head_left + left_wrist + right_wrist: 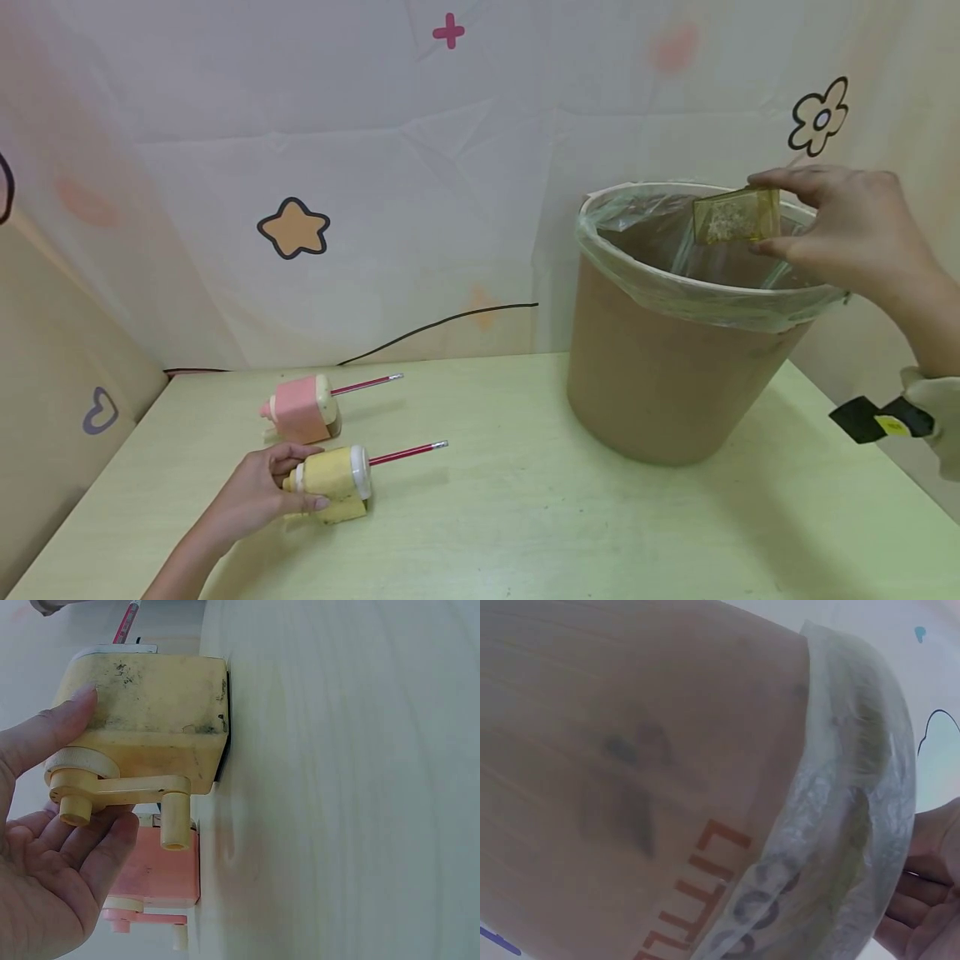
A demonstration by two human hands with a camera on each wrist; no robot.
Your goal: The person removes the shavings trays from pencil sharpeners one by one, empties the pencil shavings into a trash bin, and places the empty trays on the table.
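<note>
My left hand [258,495] grips a yellow crank pencil sharpener [330,473] on the table, thumb on the near side and fingers on the far side. In the left wrist view the sharpener's body [150,697] is smudged dark, and its crank [142,790] faces my palm. A red pencil [408,452] sticks out of its other end. Over the bin's mouth, my right hand [855,221] pinches a translucent yellow shavings drawer [735,217] between thumb and fingers, tilted, with pale residue on it. In the right wrist view the bin's rim covers part of that hand [930,892].
A brown bin [667,375] with a clear plastic liner [757,304] stands at the right. Just behind the yellow sharpener sits a pink crank sharpener [300,408] holding another red pencil [367,384]. A printed cloth [360,183] hangs along the table's back.
</note>
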